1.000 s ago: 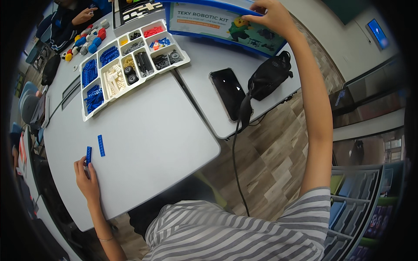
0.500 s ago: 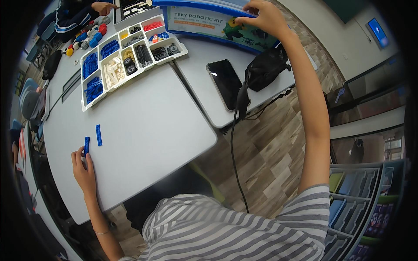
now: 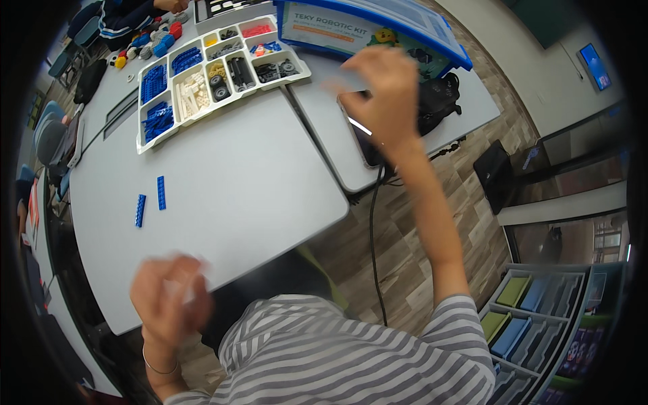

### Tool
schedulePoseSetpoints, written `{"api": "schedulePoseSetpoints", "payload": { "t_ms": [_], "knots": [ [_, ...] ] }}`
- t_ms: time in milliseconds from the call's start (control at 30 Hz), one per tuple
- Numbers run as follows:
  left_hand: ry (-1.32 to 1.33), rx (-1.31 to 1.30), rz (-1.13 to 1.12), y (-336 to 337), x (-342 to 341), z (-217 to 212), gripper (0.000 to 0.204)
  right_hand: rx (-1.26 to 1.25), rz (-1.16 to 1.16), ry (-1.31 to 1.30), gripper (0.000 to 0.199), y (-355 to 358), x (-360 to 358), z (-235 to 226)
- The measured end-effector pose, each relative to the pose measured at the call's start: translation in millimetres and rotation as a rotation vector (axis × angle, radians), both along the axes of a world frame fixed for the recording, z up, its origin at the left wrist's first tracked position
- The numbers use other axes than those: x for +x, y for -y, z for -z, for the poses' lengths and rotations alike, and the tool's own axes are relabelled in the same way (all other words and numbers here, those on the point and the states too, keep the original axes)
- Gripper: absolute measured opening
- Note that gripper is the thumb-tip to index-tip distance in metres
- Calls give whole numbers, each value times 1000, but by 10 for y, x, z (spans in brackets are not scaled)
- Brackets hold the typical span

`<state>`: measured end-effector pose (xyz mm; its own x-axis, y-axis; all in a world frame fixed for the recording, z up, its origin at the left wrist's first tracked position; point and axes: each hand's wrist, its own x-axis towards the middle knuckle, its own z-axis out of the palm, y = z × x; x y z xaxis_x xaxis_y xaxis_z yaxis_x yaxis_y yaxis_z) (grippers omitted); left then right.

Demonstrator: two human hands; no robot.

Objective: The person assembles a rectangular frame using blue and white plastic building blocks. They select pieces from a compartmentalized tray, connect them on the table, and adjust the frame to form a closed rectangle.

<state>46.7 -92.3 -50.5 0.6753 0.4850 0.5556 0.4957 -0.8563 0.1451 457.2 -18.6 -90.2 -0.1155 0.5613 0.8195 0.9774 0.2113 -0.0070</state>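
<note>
Blurred pale sheet (image 3: pixel 344 82), thin and flat, is pinched at its edge by the right hand (image 3: pixel 381 94), which is raised over the right-hand grey table (image 3: pixel 466 111) with fingers curled around it. Just beyond that hand stands a blue kit box (image 3: pixel 378 27), and under the wrist lie a black phone (image 3: pixel 368 145) and a black pouch (image 3: pixel 439 101) with a cable (image 3: pixel 372 229) trailing to the wooden floor. The left hand (image 3: pixel 169 297) is lifted near the front edge of the larger grey table (image 3: pixel 243 175); it is smeared by motion, the fingers seem bunched around something small and pale, but whether it grips cannot be told. Well apart from it, two blue beams (image 3: pixel 150 201) lie side by side on the tabletop. Farther back sits a white sorting tray (image 3: pixel 216 71) with compartments of blue, white, black and red parts, and beyond it another person's sleeve (image 3: pixel 125 13).
</note>
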Motion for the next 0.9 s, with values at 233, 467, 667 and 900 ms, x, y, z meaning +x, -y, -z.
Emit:
{"api": "schedulePoseSetpoints", "payload": {
  "t_ms": [233, 467, 667, 900],
  "knots": [
    [-65, 126, 535, 140, 372, -1030, 27, -377, -474, 3, 31, 125, -1499, 664],
    [168, -38, 322, 268, 41, -985, 19, -401, -653, -112, 28, -180, -1893, 888],
    [246, 15, 488, 135, -164, -856, 14, -511, -740, -267, 24, -304, -2075, 997],
    [334, 16, 296, 225, -145, -827, 18, -577, -726, -444, 19, -302, -2021, 969]
  ]
}}
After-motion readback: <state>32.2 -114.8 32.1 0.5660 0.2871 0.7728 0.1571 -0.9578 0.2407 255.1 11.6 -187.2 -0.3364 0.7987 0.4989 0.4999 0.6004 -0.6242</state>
